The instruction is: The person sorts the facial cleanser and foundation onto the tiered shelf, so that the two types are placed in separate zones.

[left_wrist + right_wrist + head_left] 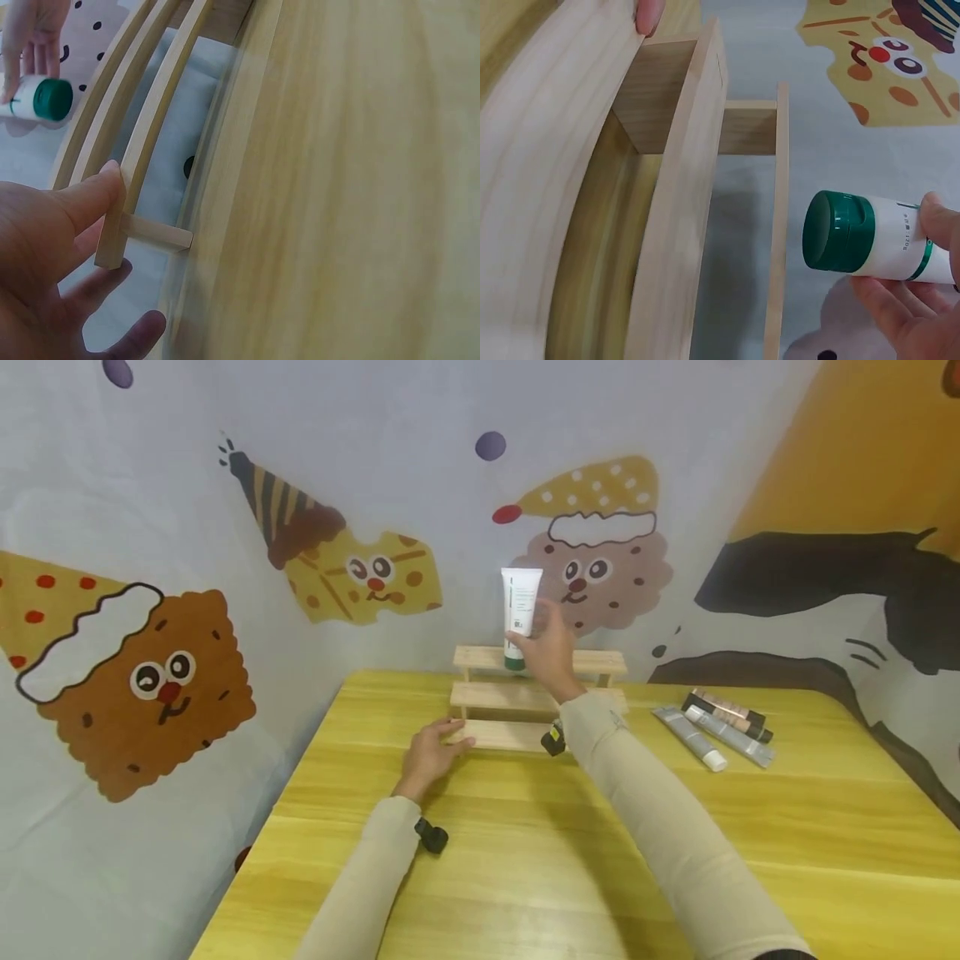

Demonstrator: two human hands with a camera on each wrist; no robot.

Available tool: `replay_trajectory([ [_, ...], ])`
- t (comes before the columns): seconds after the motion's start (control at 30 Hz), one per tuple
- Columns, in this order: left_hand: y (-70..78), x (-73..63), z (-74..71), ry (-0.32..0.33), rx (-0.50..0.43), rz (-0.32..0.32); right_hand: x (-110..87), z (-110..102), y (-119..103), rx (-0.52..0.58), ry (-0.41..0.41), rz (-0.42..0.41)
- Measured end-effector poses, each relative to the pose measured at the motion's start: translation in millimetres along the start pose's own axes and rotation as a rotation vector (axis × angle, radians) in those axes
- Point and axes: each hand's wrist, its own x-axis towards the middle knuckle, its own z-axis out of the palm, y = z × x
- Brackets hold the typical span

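Note:
A white squeeze tube with a green cap (522,602) is held cap down in my right hand (552,647), thumb on one side and fingers on the other. In the head view the tube overlaps the top tier of a three-tier wooden stand (498,737). The right wrist view shows the green cap (840,231) beside the thin rear board (778,217). My left hand (431,756) grips the left end of the lowest tier. Up close, its thumb (94,196) presses on that board, with a finger curled round the board's end.
To the right of the stand lie two grey tubes (688,739) and, behind them, slim black-capped containers (726,712). They rest in a loose pile on the yellow wood-grain table (480,860). A cartoon-printed cloth (420,485) hangs behind the table.

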Motion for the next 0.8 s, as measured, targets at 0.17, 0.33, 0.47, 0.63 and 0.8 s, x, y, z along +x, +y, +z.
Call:
replay_trajectory([
  [0.17,-2.5,-1.3,5.0,0.002,-0.001,-0.003,5.8,14,1,-0.011,-0.008,-0.034],
  [0.33,-2.4,-0.9,4.0,0.008,0.003,0.0,9.6,27,0,0.031,-0.022,-0.016],
  [0.47,-0.4,0.6,2.5,0.016,0.008,0.003,13.0,35,0,0.08,-0.039,0.005],
  [0.63,0.1,1.5,1.6,0.022,0.02,0.005,14.0,43,3,0.109,-0.036,0.004],
  [0.8,-0.6,-0.5,2.0,0.024,0.005,0.004,11.1,49,7,0.091,-0.046,-0.028],
])
